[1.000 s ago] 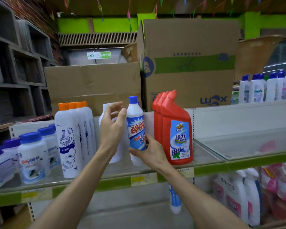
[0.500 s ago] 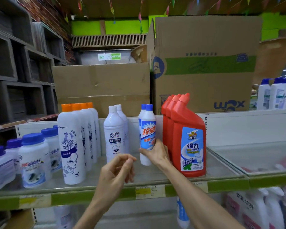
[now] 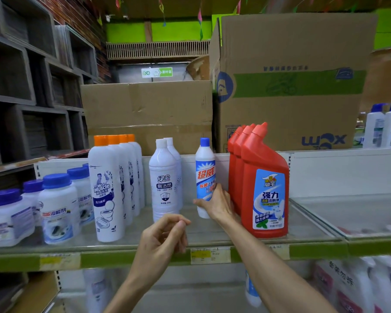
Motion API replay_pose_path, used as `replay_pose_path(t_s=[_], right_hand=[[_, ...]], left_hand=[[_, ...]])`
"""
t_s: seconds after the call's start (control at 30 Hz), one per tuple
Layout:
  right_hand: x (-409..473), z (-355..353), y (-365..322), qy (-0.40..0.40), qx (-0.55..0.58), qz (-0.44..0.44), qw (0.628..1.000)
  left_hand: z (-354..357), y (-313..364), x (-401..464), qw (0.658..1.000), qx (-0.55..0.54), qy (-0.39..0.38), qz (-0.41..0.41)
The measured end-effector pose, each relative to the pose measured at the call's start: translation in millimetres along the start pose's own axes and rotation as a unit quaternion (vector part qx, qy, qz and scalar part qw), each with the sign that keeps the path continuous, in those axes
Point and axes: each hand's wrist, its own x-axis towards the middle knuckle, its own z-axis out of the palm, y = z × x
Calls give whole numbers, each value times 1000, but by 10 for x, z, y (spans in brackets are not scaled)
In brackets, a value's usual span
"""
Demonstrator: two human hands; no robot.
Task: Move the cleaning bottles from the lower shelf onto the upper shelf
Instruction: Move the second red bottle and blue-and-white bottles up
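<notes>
A white bottle with a blue cap and blue-red label stands upright on the upper shelf, between two plain white bottles and a row of red bottles. My right hand is wrapped around its lower part. My left hand hovers in front of the shelf edge, loosely curled, holding nothing. On the lower shelf, another blue-and-white bottle shows partly behind my right forearm, and a blurred white one stands at the left.
Orange-capped white bottles and squat blue-lidded jars fill the shelf's left. Cardboard boxes sit behind the shelf. A glass divider bounds the section to the right. White bottles with pink labels stand lower right.
My left hand let go of the white bottle and dropped to the shelf front. My right hand stays on the blue-capped bottle, which now stands on the shelf. The view has moved closer.
</notes>
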Motion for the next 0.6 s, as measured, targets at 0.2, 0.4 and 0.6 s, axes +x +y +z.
replay_pose_path(t_s=[0.2,0.4,0.6], right_hand=[[-95,-79,-78,-6,-34,-7,999],[-495,-281,-341,86,-99,-129,983],[-1089,-561,-573,83,38,-267,959]], left_hand=[[-79,-64,-264,997,-5,-68,-26],[-91,-359,-671,974,92,-196,-69],[19,-896,-869,944,189,-213,-166]])
